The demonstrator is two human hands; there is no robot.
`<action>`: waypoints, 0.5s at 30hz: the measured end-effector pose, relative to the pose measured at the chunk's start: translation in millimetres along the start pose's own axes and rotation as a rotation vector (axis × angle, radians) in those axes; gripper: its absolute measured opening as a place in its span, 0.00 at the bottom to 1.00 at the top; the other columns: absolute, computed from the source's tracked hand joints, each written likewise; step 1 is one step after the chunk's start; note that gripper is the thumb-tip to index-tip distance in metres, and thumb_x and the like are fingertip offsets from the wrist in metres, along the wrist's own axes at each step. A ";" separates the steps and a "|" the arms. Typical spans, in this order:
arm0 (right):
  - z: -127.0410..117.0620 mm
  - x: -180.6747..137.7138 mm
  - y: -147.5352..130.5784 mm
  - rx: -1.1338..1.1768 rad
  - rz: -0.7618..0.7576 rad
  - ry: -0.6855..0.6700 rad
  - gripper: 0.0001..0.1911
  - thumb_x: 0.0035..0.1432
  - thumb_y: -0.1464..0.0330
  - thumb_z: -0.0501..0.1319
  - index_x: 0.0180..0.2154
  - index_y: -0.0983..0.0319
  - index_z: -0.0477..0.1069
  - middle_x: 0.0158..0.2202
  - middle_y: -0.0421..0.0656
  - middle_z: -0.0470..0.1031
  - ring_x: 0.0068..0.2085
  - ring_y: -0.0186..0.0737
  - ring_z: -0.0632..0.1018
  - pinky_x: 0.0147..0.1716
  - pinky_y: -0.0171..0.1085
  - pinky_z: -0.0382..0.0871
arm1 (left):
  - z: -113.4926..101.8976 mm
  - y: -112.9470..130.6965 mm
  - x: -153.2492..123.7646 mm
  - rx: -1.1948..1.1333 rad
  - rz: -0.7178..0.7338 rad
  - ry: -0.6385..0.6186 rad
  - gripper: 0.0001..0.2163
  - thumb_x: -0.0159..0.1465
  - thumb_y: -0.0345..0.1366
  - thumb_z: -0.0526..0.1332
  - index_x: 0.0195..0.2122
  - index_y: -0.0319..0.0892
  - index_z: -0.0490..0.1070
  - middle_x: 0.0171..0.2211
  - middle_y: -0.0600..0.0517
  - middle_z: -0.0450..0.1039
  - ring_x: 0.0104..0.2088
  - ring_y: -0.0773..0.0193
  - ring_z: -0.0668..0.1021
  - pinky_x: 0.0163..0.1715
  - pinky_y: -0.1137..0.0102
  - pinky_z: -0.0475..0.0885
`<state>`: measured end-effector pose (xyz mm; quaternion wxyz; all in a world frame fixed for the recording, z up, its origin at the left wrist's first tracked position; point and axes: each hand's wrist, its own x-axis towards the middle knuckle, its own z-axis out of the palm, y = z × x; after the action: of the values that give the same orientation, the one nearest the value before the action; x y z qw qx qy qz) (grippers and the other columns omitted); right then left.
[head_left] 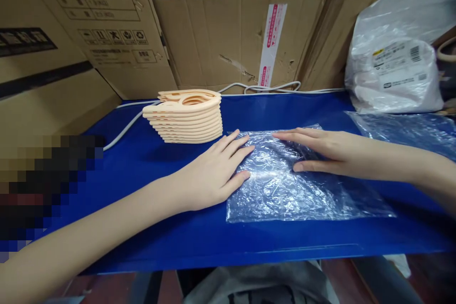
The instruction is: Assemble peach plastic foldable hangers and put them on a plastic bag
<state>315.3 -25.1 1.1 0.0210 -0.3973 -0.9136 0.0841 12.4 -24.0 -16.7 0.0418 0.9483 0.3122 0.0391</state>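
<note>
A clear, crinkled plastic bag [281, 194] lies flat on the blue tabletop in front of me. My left hand [224, 166] rests on its left edge with the fingers spread. Over the upper right part of the bag lies my right hand [320, 149], fingers stretched out and thumb apart; nothing is held in it. Just beyond my left hand stands a neat stack of peach-coloured plastic clothes hangers [188, 118], several layers high.
Cardboard boxes [228, 33] wall off the back and left. A white cable [270, 88] runs along the rear edge. At the right sit a stuffed white plastic bag with a label [402, 76] and another clear plastic sheet [409, 130]. The blue table's front edge [231, 261] is close to me.
</note>
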 end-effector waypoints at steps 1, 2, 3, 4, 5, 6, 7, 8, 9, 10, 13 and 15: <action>1.1 -2.9 2.2 0.008 0.016 -0.032 0.38 0.65 0.50 0.54 0.71 0.48 0.43 0.71 0.43 0.52 0.68 0.53 0.61 0.62 0.56 0.62 | 0.7 -0.7 0.1 -0.024 -0.013 -0.020 0.28 0.73 0.50 0.44 0.69 0.38 0.52 0.72 0.43 0.45 0.72 0.48 0.44 0.69 0.49 0.48; 2.1 -5.2 4.7 0.014 0.031 -0.059 0.39 0.65 0.49 0.54 0.71 0.47 0.40 0.72 0.41 0.48 0.69 0.54 0.57 0.64 0.58 0.59 | 1.1 -1.0 0.2 -0.046 -0.026 -0.037 0.30 0.73 0.52 0.44 0.70 0.40 0.50 0.72 0.44 0.43 0.72 0.47 0.43 0.69 0.48 0.48; 3.1 -6.8 7.6 0.017 0.047 -0.078 0.39 0.65 0.48 0.54 0.71 0.46 0.39 0.73 0.40 0.45 0.70 0.55 0.54 0.65 0.60 0.55 | 1.4 -1.2 0.4 -0.062 -0.039 -0.046 0.31 0.72 0.54 0.45 0.70 0.41 0.49 0.72 0.45 0.42 0.72 0.47 0.44 0.69 0.48 0.48; 4.1 -8.0 10.9 0.019 0.065 -0.088 0.39 0.64 0.47 0.54 0.71 0.46 0.41 0.73 0.39 0.44 0.70 0.56 0.52 0.65 0.61 0.53 | 1.4 -1.3 0.6 -0.072 -0.050 -0.051 0.32 0.71 0.56 0.45 0.71 0.42 0.48 0.72 0.45 0.41 0.72 0.47 0.45 0.68 0.48 0.49; 5.0 -8.7 14.7 0.020 0.087 -0.089 0.40 0.63 0.46 0.54 0.70 0.46 0.43 0.73 0.39 0.44 0.70 0.57 0.51 0.66 0.62 0.51 | 1.2 -1.2 0.9 -0.075 -0.061 -0.053 0.33 0.71 0.57 0.45 0.71 0.43 0.48 0.72 0.45 0.41 0.72 0.47 0.46 0.68 0.48 0.49; 6.1 -9.1 19.0 0.016 0.111 -0.083 0.40 0.62 0.45 0.54 0.70 0.48 0.45 0.72 0.40 0.45 0.70 0.57 0.51 0.66 0.62 0.49 | 0.9 -1.1 1.2 -0.077 -0.073 -0.055 0.35 0.70 0.59 0.46 0.71 0.43 0.47 0.72 0.44 0.41 0.71 0.47 0.47 0.68 0.48 0.49; 7.2 -9.2 23.6 0.004 0.133 -0.072 0.41 0.62 0.44 0.54 0.70 0.49 0.46 0.72 0.41 0.46 0.70 0.57 0.52 0.66 0.62 0.48 | 0.4 -0.9 1.4 -0.080 -0.089 -0.061 0.37 0.68 0.61 0.47 0.71 0.43 0.47 0.73 0.44 0.40 0.71 0.47 0.48 0.68 0.48 0.49; 8.4 -9.2 28.5 -0.015 0.152 -0.060 0.41 0.62 0.43 0.53 0.70 0.50 0.47 0.72 0.42 0.47 0.70 0.57 0.53 0.66 0.63 0.46 | -0.1 -0.6 1.4 -0.087 -0.106 -0.074 0.41 0.65 0.65 0.48 0.71 0.44 0.45 0.73 0.43 0.38 0.71 0.45 0.47 0.68 0.47 0.49; 9.5 -9.1 33.2 -0.040 0.166 -0.054 0.40 0.62 0.44 0.51 0.70 0.50 0.48 0.71 0.43 0.49 0.70 0.57 0.53 0.66 0.63 0.46 | -0.5 -0.1 1.1 -0.097 -0.119 -0.093 0.45 0.62 0.69 0.48 0.72 0.44 0.44 0.73 0.43 0.36 0.71 0.44 0.46 0.68 0.46 0.48; 10.4 -8.8 37.3 -0.068 0.177 -0.047 0.39 0.63 0.44 0.50 0.70 0.51 0.49 0.71 0.45 0.50 0.70 0.57 0.53 0.66 0.64 0.46 | -1.0 0.4 0.5 -0.108 -0.127 -0.114 0.48 0.59 0.71 0.49 0.72 0.44 0.42 0.73 0.43 0.33 0.72 0.43 0.44 0.68 0.45 0.47; 8.7 -6.9 42.8 -0.174 0.188 0.037 0.35 0.66 0.46 0.46 0.68 0.53 0.56 0.69 0.48 0.57 0.69 0.60 0.57 0.63 0.67 0.49 | -2.0 3.3 -3.2 -0.123 -0.129 -0.153 0.51 0.57 0.73 0.47 0.72 0.44 0.38 0.73 0.46 0.27 0.72 0.45 0.38 0.69 0.46 0.43; 3.3 -5.9 40.0 -0.253 0.177 0.128 0.32 0.67 0.50 0.45 0.65 0.58 0.61 0.66 0.52 0.62 0.65 0.60 0.65 0.61 0.64 0.56 | -2.6 5.5 -6.1 -0.119 -0.134 -0.165 0.48 0.61 0.71 0.44 0.72 0.41 0.36 0.72 0.47 0.26 0.72 0.48 0.38 0.70 0.49 0.42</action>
<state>347.8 -3.0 -8.8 0.0216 -0.4801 -0.8752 -0.0556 10.5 -31.9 -13.8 0.1261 0.9211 0.3676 -0.0234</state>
